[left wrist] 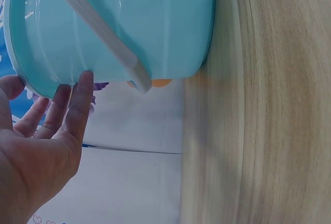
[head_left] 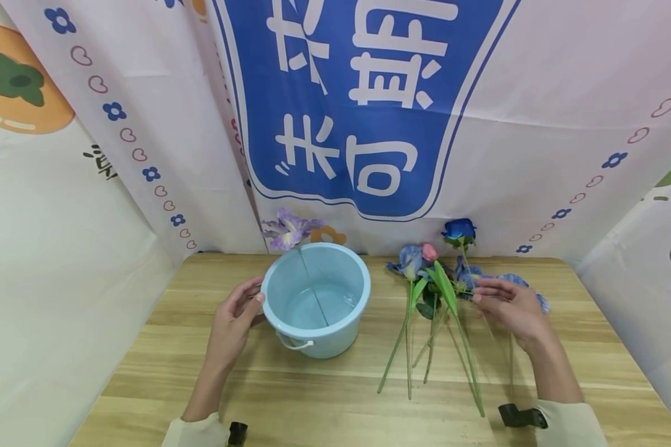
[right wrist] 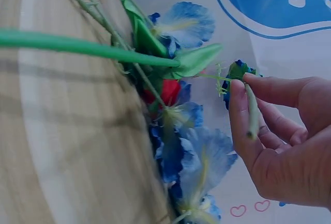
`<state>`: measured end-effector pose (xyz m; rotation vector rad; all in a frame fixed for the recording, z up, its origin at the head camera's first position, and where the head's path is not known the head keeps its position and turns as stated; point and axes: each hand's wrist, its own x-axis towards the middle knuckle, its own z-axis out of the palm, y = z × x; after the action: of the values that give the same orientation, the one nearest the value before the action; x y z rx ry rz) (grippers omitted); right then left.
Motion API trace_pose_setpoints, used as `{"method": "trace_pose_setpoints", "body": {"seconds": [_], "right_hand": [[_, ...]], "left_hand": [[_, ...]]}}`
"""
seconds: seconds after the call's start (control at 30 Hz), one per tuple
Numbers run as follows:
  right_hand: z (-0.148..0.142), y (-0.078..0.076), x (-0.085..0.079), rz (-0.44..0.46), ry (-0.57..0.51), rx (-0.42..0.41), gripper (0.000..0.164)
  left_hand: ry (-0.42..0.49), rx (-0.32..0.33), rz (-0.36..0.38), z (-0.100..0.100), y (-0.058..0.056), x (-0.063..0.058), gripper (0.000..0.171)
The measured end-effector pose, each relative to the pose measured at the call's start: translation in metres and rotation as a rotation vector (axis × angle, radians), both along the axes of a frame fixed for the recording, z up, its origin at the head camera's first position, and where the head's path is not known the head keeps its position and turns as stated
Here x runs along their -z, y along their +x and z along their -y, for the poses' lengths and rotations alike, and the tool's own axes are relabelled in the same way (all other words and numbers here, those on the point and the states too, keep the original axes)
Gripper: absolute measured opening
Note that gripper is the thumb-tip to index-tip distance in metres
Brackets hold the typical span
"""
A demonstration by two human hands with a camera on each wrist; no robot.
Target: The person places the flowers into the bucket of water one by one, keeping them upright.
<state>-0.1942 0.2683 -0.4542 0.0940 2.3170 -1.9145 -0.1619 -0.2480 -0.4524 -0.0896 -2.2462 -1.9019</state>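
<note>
My left hand (head_left: 236,320) touches the left side of a light blue bucket (head_left: 330,338). In the left wrist view, the thumb is at the rim and extended fingers (left wrist: 77,105) rest against the outer wall. A purple iris (head_left: 288,231) stands in the bucket, its stem slanting to the bottom and its bloom above the far rim. My right hand (head_left: 511,310) pinches the stem of a blue rose (head_left: 460,231) between thumb and forefinger, bloom pointing away. Beneath it lie blue irises (right wrist: 199,157), a pink tulip bud (head_left: 429,251) and a red flower (right wrist: 168,90).
Several green stems (head_left: 408,354) fan out toward me on the wooden table (head_left: 324,397). The bucket's white handle (head_left: 297,345) hangs down at the front. A printed cloth (head_left: 481,161) hangs behind the table's far edge, with more cloth at both sides.
</note>
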Motion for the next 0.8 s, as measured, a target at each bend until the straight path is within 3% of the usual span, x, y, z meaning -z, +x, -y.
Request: {"method": "trace_pose_setpoints", "body": {"seconds": [0.3, 0.8], "right_hand": [[-0.010, 0.007, -0.014, -0.060, -0.154, 0.022, 0.028], [0.018, 0.020, -0.038, -0.177, -0.270, 0.047, 0.036]], "left_hand": [[-0.017, -0.005, 0.007, 0.000, 0.000, 0.000, 0.043], [-0.026, -0.005, -0.002, 0.000, 0.000, -0.001, 0.043]]}}
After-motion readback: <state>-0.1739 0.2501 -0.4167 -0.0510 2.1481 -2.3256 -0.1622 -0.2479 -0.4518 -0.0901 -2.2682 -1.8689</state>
